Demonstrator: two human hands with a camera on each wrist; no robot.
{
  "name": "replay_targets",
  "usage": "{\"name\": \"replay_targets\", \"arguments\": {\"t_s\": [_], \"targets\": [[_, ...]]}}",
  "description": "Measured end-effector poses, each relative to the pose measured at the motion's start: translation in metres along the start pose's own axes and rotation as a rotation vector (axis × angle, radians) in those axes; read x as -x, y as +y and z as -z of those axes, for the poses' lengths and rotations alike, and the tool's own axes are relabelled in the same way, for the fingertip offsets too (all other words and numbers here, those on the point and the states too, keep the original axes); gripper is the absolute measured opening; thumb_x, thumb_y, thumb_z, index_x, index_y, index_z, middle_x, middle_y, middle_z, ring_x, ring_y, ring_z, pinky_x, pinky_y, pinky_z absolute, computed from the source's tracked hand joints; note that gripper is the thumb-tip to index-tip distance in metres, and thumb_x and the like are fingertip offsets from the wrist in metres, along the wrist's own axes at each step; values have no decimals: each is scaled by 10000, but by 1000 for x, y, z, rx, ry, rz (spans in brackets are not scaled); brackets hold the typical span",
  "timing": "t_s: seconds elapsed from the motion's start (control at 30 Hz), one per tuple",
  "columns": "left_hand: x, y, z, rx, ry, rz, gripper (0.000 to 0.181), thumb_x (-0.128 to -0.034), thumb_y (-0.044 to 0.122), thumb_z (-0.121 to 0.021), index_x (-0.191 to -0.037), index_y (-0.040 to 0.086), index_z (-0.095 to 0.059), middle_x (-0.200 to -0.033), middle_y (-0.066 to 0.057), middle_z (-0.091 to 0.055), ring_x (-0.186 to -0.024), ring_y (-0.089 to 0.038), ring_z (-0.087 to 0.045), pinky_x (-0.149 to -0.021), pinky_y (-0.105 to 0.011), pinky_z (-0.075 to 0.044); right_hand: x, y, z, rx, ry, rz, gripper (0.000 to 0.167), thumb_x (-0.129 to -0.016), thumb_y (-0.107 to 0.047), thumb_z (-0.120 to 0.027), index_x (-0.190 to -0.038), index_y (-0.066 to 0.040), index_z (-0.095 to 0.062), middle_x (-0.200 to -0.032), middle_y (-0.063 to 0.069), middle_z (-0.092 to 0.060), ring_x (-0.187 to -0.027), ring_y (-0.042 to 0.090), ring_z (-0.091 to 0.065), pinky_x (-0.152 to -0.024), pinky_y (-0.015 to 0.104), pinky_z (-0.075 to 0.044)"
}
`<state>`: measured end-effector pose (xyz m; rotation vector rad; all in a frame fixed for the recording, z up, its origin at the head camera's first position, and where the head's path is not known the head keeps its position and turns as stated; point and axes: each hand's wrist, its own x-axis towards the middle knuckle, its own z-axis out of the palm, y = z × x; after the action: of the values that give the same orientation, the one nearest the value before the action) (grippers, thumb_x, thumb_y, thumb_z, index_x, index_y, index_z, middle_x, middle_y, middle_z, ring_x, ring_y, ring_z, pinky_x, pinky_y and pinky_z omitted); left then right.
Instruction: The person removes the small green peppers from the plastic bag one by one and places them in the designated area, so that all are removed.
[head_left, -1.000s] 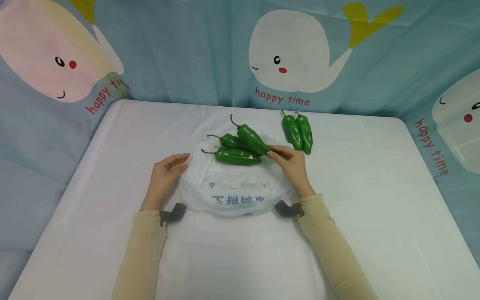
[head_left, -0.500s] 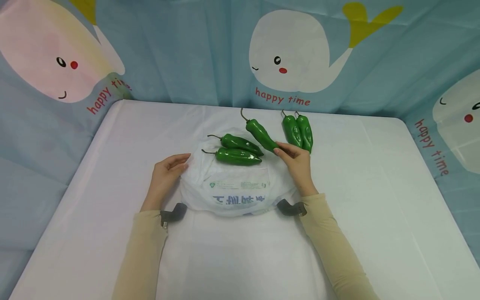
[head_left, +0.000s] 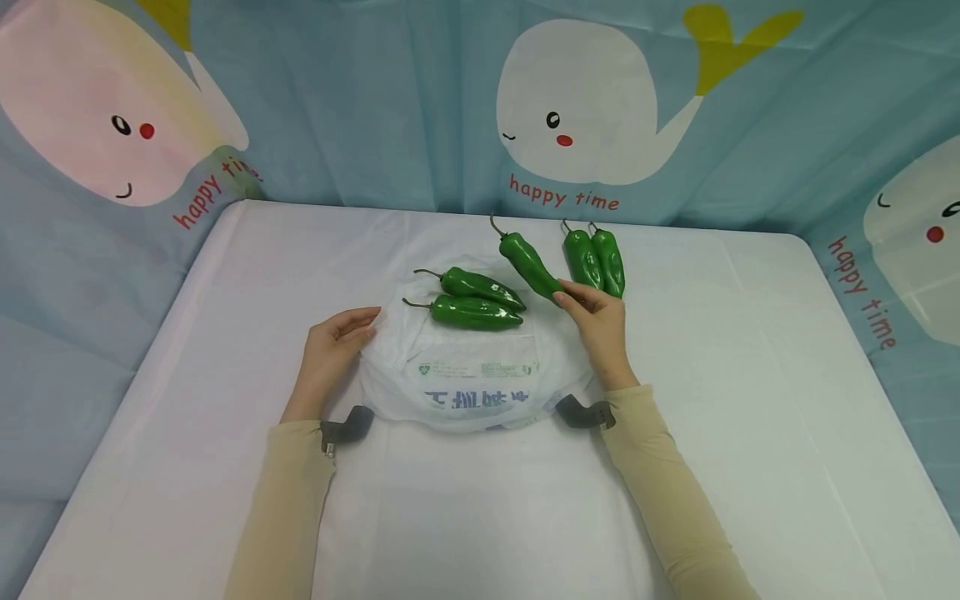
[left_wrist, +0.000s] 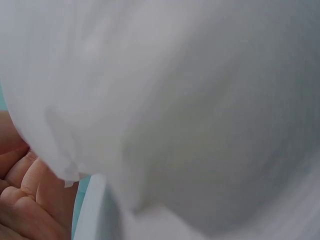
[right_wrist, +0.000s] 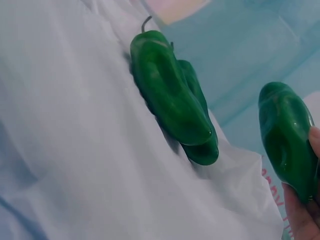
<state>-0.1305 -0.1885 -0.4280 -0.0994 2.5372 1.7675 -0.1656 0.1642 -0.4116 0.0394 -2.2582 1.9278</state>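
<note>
- Has drawn one green chili pepper (head_left: 528,265) farther right and toward the far edge since the earlier frame, well clear of the two remaining peppers (head_left: 476,313) on the white plastic bag (head_left: 465,354).
- Holds it raised in the right hand (head_left: 597,323), pinching the tapered tip between thumb and fingers, with the stem pointing away.
- Rests the left hand (head_left: 332,350) at the left edge of the bag, with fingers loosely bent; gripping the film or merely touching it, cannot tell.
- Has the far pair of peppers (head_left: 582,258) lying side by side on the bench (head_left: 750,375), off the bag: probably done, judging by the direction of travel.
- Seems midway with the third, not yet set down.
- Leaves two on the bag, untouched by either hand: apparently still to move.
</note>
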Motion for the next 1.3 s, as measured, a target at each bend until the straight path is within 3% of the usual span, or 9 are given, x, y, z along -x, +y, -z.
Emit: {"name": "replay_targets", "arguments": {"t_s": [0.17, 0.43, 0.77, 1.1, 1.3], "targets": [[0, 0, -1, -6, 8, 10, 339, -930, 141, -610, -1254, 43, -602, -1234, -131, -609, -1116, -192, -588, -891, -130, -430, -5, 11, 3, 11, 33, -14, 311, -863, -182, -703, -1114, -1, -684, -1107, 112, -675, -932, 100, -643, -822, 231, -516], [-1, 1, 0, 0, 1, 12, 343, -930, 133, -606, -1259, 37, -597, -1239, -133, -605, -1102, -178, -593, -866, -109, -431, -6, 12, 5, -9, 51, -12, 295, -866, -168, -698, -1100, 10, -687, -1083, 147, -675, -896, 103, -644, -807, 237, -521], [-2, -1, -1, -6, 12, 21, 332, -926, 110, -601, -1250, 40, -603, -1231, -126, -611, -1085, -150, -602, -859, -120, -444, 4, -18, 3, 41, 62, -10, 268, -893, -77, -652, -1114, 74, -654, -1087, 215, -656, -867, 31, -627, -796, 205, -512], [-2, -1, 0, -17, 6, 50, 341, -930, 122, -600, -1262, 45, -594, -1244, -136, -601, -1087, -157, -599, -851, -120, -449, 3, -16, 8, 16, 133, -9, 256, -892, -68, -651, -1103, 76, -660, -1072, 194, -664, -887, 40, -626, -802, 195, -503], [-2, -2, 0, -8, 6, 45, 337, -928, 105, -598, -1258, 35, -595, -1246, -132, -600, -1087, -151, -599, -859, -126, -452, 2, -15, 10, 60, 184, -31, 277, -903, -93, -642, -1117, 83, -647, -1094, 201, -654, -932, 64, -617, -818, 190, -491]]}}
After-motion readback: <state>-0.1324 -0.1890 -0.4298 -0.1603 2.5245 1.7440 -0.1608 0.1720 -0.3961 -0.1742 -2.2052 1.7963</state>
